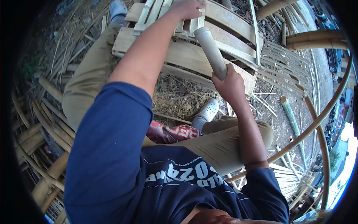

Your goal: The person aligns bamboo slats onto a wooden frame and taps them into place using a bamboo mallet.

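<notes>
My right hand (230, 84) is wrapped round the lower end of a pale grey, club-like cylinder (211, 52). The cylinder tilts up and left over a low platform of wooden planks (179, 54). At the top edge of the view, my left hand (189, 9) is closed at the upper part of a narrow pale bamboo slat (196, 24), its fingers curled over it. Several more pale slats (153, 15) lie crosswise on the planks, left of that hand. The cylinder's far end is close to the slat's near end.
A bamboo slat lattice (283, 65) lies right of the platform. Thick bamboo poles (317, 39) stand farther right, with a bent pole (298, 140) arching across. Bamboo pieces (48, 123) crowd the left side. Straw (171, 99) litters the ground between my legs.
</notes>
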A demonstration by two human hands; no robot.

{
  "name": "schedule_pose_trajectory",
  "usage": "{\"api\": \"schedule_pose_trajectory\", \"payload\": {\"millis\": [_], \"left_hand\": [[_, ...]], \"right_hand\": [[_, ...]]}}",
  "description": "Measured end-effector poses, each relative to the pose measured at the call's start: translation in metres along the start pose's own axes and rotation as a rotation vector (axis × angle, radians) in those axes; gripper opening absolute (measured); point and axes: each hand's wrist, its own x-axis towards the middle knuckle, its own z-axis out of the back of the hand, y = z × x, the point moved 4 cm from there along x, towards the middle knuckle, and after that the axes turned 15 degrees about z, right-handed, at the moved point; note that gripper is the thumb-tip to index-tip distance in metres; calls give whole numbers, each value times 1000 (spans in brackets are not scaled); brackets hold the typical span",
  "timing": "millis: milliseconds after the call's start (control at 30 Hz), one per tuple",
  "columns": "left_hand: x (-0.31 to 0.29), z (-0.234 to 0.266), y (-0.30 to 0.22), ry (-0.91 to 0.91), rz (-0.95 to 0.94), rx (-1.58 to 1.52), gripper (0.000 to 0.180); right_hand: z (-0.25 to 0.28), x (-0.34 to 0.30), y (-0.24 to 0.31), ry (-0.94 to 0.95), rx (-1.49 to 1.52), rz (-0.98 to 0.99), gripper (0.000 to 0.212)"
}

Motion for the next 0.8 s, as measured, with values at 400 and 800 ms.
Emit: {"api": "schedule_pose_trajectory", "payload": {"millis": [400,800], "left_hand": [[11,-3,-2,-59,-41,131,59],[9,-6,-1,-104,-65,92,60]], "right_hand": [[7,-14,-4,-15,30,-67,47],[15,-12,-2,-72,-24,-86,38]]}}
